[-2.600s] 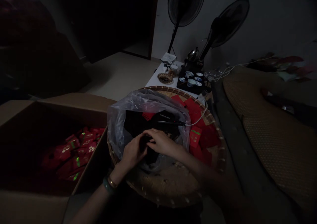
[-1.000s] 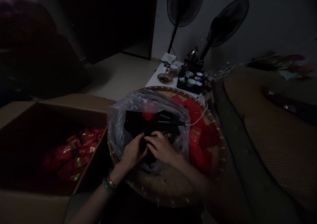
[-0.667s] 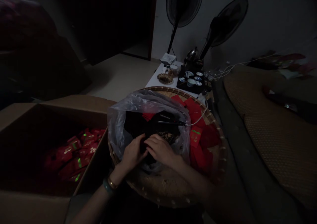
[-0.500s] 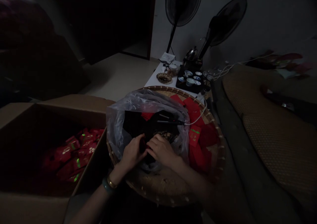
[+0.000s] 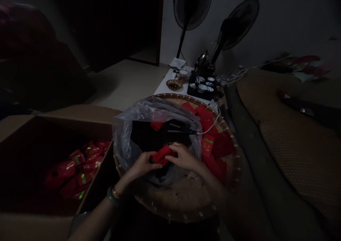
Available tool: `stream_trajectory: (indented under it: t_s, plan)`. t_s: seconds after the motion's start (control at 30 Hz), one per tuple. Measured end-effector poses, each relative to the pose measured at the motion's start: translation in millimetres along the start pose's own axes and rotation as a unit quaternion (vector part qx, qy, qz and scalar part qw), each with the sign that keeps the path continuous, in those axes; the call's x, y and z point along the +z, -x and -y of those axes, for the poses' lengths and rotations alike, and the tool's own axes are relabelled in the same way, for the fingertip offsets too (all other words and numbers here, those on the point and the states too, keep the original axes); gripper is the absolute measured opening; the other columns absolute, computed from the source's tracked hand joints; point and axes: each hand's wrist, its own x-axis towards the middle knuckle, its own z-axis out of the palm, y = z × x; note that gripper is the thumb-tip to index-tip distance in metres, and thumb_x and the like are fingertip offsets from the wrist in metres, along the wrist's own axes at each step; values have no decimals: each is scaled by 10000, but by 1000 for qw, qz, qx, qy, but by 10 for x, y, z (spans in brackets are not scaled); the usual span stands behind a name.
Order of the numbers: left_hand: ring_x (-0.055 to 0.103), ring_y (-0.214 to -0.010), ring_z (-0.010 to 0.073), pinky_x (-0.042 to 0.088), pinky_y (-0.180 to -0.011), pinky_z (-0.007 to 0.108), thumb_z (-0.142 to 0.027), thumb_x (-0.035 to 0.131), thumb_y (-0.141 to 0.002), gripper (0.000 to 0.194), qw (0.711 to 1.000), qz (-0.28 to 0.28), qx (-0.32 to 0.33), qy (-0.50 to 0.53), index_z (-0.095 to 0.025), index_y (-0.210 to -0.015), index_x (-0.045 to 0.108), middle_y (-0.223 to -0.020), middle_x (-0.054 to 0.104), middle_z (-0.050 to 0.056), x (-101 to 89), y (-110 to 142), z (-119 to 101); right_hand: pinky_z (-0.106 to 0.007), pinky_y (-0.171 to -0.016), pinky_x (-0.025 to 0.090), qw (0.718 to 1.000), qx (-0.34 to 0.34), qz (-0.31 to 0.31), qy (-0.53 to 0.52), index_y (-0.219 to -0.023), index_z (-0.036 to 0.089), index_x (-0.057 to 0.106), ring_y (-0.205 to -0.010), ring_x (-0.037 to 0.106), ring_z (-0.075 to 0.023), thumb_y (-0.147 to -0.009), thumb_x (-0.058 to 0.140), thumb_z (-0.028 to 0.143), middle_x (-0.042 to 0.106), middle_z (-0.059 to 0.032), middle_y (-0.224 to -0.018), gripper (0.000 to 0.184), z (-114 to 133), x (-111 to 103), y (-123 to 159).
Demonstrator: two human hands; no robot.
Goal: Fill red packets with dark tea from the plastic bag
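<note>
Both hands hold one small red packet [image 5: 162,155] between them over a round woven tray [image 5: 186,202]. My left hand [image 5: 143,164] pinches its lower left end. My right hand [image 5: 183,157] grips its upper right end. Just behind the packet stands an open clear plastic bag [image 5: 128,127] with dark contents, sitting in the tray. Several flat red packets [image 5: 213,141] lie on the tray's right side. The scene is very dim.
An open cardboard box [image 5: 80,109] on the left holds several red packets [image 5: 80,163]. Beyond the tray stands a low white table with a black tea tray [image 5: 201,86] and cups. Two standing fans [image 5: 191,6] are by the wall. A woven mat [image 5: 293,127] lies at right.
My hands, which were down at the bag's mouth around something dark, have lifted slightly, and a red packet is now plainly visible held between them. The view has shifted a little rightward.
</note>
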Motion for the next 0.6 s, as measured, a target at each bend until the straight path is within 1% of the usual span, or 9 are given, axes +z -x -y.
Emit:
stream_trajectory:
  t_s: [0.07, 0.13, 0.23, 0.3, 0.37, 0.43, 0.53, 0.6]
  plan:
    - [547, -616, 126, 422, -583, 219, -297, 715, -592, 369, 999, 0, -20, 25, -90, -881, 615, -707, 624, 9, 95, -18, -7, -230, -641, 378, 999, 37, 8, -12, -795, 148, 651, -707, 525, -129, -730, 655, 277, 586, -23, -759, 144, -5, 20, 8]
    - [533, -582, 116, 418, -566, 215, -296, 722, -588, 365, 999, 2, -25, 40, -90, -869, 616, -677, 615, 7, 168, -22, -27, -230, -640, 376, 998, 56, 8, -22, -820, 166, 681, -698, 535, -128, -758, 628, 270, 607, -21, -742, 133, -5, 44, 5]
    - [545, -621, 120, 431, -602, 218, -305, 726, -596, 378, 998, 0, -19, 66, -93, -888, 613, -728, 626, 22, 217, -23, -58, -233, -667, 368, 1000, 26, 7, -16, -787, 191, 697, -725, 536, -127, -792, 594, 230, 607, -11, -711, 110, 19, 48, -3]
    - [549, -649, 121, 432, -621, 217, -311, 725, -605, 378, 997, -5, -12, 76, -94, -893, 611, -757, 628, 25, 224, -31, -62, -236, -680, 364, 1000, 11, -11, 1, -751, 193, 692, -746, 526, -128, -780, 616, 240, 593, -11, -719, 94, 39, 31, -3]
    - [546, -637, 119, 429, -612, 217, -319, 724, -611, 379, 996, -8, -12, 83, -93, -892, 609, -747, 623, 22, 231, -47, -50, -240, -682, 360, 999, 18, -41, 25, -737, 185, 679, -760, 513, -132, -759, 643, 259, 579, -16, -737, 85, 47, 14, 2]
    - [542, -625, 116, 427, -605, 218, -318, 730, -605, 394, 996, -14, -16, 91, -92, -904, 606, -743, 620, 20, 247, -66, -38, -242, -681, 358, 998, 25, -52, 37, -701, 170, 658, -753, 505, -133, -758, 644, 248, 576, -16, -718, 97, 34, 8, 6]
    - [537, -641, 113, 425, -616, 215, -293, 752, -570, 418, 993, -16, -22, 113, -94, -908, 606, -763, 620, 18, 285, -88, -47, -239, -667, 359, 998, 25, -35, 36, -633, 147, 619, -721, 507, -128, -779, 612, 205, 574, -17, -669, 157, -12, 21, 8]
    - [529, -648, 107, 422, -622, 208, -273, 761, -550, 424, 992, -8, -21, 127, -95, -901, 606, -764, 615, 12, 307, -95, -73, -234, -649, 363, 999, 30, -19, 23, -615, 141, 607, -710, 517, -126, -781, 598, 187, 579, -21, -677, 173, -41, 29, 10]
